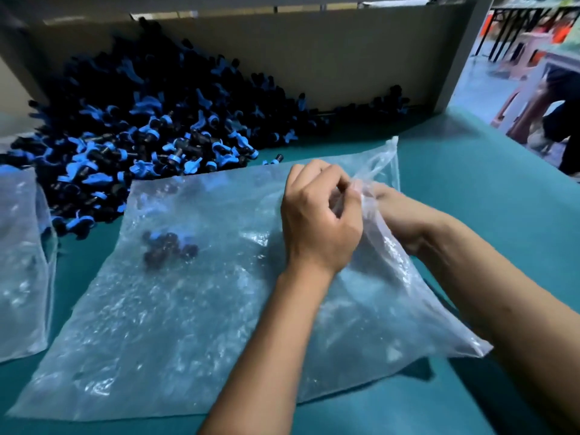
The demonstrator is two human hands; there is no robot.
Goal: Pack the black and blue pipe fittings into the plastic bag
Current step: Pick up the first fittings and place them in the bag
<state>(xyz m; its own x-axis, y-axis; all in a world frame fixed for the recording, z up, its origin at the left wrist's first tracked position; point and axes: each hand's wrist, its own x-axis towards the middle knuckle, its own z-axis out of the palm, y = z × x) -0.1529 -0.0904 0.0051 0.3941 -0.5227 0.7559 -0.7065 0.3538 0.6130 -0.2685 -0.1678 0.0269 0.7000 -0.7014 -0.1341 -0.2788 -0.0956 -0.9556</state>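
Note:
A large clear plastic bag (194,309) lies flat on the teal table (489,189), its mouth at the right. A few black and blue pipe fittings (166,249) sit inside it near the left. A big heap of loose black and blue fittings (141,130) is piled behind the bag, against the back wall. My left hand (320,218) has curled fingers and pinches the bag's upper film at the mouth. My right hand (395,211) is partly veiled by the raised plastic and grips the bag's edge right beside the left fingers.
A second clear bag (22,265) lies at the left edge. A cardboard wall (314,58) closes off the back. One stray fitting (277,158) lies just behind the bag. Beyond the table's right edge stand a person (561,120) and pink stools (514,102).

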